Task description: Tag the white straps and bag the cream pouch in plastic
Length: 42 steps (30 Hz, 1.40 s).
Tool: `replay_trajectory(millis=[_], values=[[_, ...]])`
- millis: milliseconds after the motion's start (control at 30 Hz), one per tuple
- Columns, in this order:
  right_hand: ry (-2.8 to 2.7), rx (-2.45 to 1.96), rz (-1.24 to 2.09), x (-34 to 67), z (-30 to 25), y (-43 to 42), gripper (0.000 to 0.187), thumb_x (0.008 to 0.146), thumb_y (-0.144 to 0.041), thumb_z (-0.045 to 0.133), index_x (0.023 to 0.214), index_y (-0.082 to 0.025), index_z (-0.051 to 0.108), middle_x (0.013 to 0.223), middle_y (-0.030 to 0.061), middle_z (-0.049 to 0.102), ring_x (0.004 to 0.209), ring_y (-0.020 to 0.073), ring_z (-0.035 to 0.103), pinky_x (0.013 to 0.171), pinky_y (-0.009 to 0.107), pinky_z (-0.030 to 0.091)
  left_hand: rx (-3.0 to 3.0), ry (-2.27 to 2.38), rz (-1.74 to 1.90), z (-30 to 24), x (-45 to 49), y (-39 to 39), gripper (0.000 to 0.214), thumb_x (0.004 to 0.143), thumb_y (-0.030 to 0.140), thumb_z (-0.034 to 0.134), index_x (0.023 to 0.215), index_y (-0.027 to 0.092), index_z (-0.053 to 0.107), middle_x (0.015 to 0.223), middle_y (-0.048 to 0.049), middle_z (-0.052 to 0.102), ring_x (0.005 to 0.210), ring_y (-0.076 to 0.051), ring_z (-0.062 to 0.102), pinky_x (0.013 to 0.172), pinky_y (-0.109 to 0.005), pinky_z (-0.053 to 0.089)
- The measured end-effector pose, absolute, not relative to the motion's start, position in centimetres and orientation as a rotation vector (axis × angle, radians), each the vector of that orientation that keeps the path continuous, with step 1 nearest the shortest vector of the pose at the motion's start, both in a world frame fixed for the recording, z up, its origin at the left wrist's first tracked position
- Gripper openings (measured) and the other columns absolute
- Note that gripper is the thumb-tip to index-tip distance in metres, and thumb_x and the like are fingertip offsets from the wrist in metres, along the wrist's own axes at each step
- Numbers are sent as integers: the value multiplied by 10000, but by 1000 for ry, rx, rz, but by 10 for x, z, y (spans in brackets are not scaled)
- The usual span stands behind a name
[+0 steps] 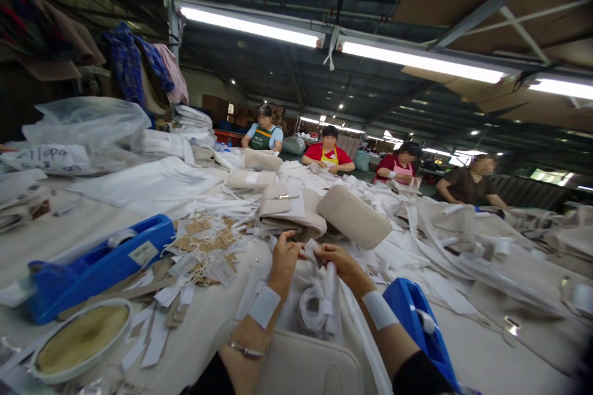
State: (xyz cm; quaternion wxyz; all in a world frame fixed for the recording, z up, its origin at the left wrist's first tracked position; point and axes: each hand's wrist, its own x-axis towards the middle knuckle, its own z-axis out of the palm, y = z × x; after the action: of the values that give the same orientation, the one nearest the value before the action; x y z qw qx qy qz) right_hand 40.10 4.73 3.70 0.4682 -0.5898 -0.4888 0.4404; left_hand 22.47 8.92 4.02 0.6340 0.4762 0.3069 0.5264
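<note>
My left hand (283, 258) and my right hand (340, 261) meet over the table, both pinched on a white paper-wrapped strap (319, 296) that hangs down between my wrists. White tape strips sit on both wrists, and a bracelet is on the left one. Under my forearms lies a beige handbag (296, 364). Just beyond my fingers rests another beige bag (290, 210) with a metal clasp, and a padded beige piece (354, 217) beside it.
A blue tape dispenser (97, 265) and a big tape roll (81, 339) lie at left, a second blue dispenser (417, 321) at right. Paper tags (204, 253) and white wrapping cover the table (500, 352). Several other people work at the far side.
</note>
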Motion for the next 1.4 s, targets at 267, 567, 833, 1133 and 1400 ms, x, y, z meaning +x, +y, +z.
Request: replay_trajectory(millis=[267, 567, 833, 1133, 1400], values=[[-1458, -1581, 902, 398, 50, 56, 320, 893, -337, 669, 663, -150, 547, 596, -76, 513, 537, 78, 497, 577, 232, 452, 1103, 763, 1198, 46, 225, 89, 515, 782, 66, 570, 1289, 110, 492, 667, 8, 693, 490, -137, 659, 537, -210, 504], [-1725, -1650, 884, 393, 67, 71, 275, 896, -335, 671, 728, -133, 593, 661, -58, 565, 579, 83, 543, 581, 232, 486, 1694, 1016, 1121, 56, 221, 79, 454, 911, 112, 465, 1363, 152, 480, 949, -77, 750, 665, -167, 719, 600, -234, 492], [-1682, -1599, 893, 394, 61, 56, 247, 918, -352, 643, 805, -134, 616, 727, -35, 611, 626, 93, 584, 627, 256, 523, 2553, 916, 1150, 58, 221, 58, 325, 923, 106, 440, 1122, 214, 673, 1013, -54, 741, 860, -228, 688, 733, -316, 469], [-1546, -1516, 844, 391, 54, 37, 287, 913, -362, 643, 740, -144, 573, 657, -58, 546, 564, 78, 521, 581, 235, 478, 2341, 737, 1531, 63, 223, 64, 327, 836, 124, 536, 1129, 196, 663, 1010, -86, 612, 1012, -267, 528, 911, -405, 441], [-1534, -1351, 896, 389, 62, 26, 382, 618, -397, 839, 848, -165, 642, 705, -49, 593, 647, 111, 537, 644, 257, 448, 1990, 821, 1182, 58, 222, 72, 116, 824, 222, 579, 718, 177, 593, 694, 18, 591, 703, -142, 563, 686, -242, 429]])
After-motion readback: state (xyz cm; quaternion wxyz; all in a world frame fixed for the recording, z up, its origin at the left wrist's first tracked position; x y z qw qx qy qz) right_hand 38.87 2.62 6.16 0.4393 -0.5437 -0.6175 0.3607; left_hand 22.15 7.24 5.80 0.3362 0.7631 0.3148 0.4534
